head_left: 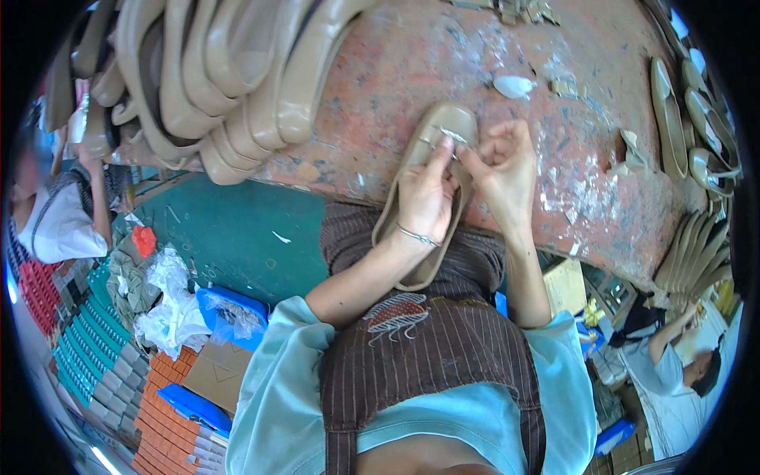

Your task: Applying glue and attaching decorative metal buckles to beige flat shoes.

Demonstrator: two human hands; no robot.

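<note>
A tan square-toed flat shoe (454, 117) lies at the near edge of the worktable, its toe on the tabletop and its heel reaching back over my lap. My left hand (425, 198) is wrapped round it, with the thumb pressing on the upper close to the toe. Across the toe runs a thin, shiny, pale strip (448, 134). At the strip's right end the fingers of my right hand (507, 174) are pinched together; whatever is between the fingertips is too small to make out.
Tan shoes (229, 71) stand in a stack at the table's left; more shoes (669, 119) line its right edge. A white rounded piece (514, 86) and tan scraps (568, 89) lie on the stained worktable (380, 71). Blue bins (233, 313) stand at lower left. Other people work on both sides.
</note>
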